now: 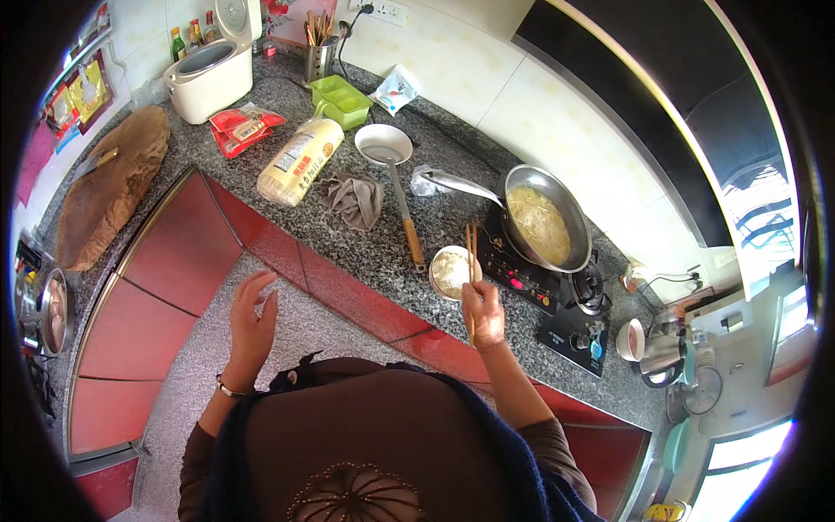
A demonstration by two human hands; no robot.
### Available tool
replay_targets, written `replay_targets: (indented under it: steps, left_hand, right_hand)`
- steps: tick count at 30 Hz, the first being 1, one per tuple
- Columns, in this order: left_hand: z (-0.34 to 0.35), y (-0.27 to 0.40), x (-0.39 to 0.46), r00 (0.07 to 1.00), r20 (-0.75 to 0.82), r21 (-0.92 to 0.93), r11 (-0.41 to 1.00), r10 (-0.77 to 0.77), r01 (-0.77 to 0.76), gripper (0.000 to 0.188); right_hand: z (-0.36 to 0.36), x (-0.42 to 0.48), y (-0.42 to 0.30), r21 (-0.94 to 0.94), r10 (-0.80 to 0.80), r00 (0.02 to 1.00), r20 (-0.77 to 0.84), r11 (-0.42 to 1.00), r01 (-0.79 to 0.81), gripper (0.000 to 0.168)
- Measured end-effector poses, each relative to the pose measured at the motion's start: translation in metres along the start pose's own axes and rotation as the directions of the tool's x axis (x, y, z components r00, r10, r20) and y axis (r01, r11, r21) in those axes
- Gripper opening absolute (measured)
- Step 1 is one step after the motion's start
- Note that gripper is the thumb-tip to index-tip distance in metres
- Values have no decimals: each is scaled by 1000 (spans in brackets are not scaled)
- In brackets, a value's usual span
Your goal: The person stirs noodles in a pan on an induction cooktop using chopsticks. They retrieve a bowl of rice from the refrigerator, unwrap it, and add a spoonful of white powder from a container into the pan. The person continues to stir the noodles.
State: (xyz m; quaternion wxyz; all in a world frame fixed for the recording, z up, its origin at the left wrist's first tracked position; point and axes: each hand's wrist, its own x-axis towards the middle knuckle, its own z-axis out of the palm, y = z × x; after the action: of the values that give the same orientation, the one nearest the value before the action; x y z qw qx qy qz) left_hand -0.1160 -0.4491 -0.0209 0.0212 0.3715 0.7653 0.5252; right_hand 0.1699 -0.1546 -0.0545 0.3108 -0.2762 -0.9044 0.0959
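Observation:
Wooden chopsticks are held in my right hand, their tips reaching over a small bowl that holds a white, powdery or lumpy food. Nothing is in my left hand, which hangs over the floor before the cabinets, fingers apart. To the right of the bowl, a wok with yellowish soup or noodles stands on an induction cooker with red lights. A ladle with a wooden handle lies left of the bowl, its head at a white dish.
A grey cloth, a noodle package, red packets and a green plastic container lie on the granite counter. An opened rice cooker and a wooden chopping board are at left; a kettle stands at right.

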Motion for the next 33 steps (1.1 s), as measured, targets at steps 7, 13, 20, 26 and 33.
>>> replay_targets:
  steps: [7,13,20,26,33]
  left_hand:
    - [-25,-18,0,1000,-18,-41,999,1,-2,30]
    - [-56,-40,4,995,-77,-48,997,-65,62,33]
    - [-68,-88,16,993,-117,-59,998,-34,27,38]
    - [-66,-106,76,997,-84,93,996,-2,9,30]
    - [-111,-146,164,977,-214,262,964,18,39,14]
  right_hand:
    - [25,27,8,-224,-241,958,157,936,272,33]
    - [23,38,1,-150,-115,926,360,972,179,38]
    - [21,35,-33,589,538,802,260,570,-574,33]
    - [58,98,-83,-203,-222,975,13,954,220,28]
    - [180,206,-186,465,-170,981,96,879,106,8]
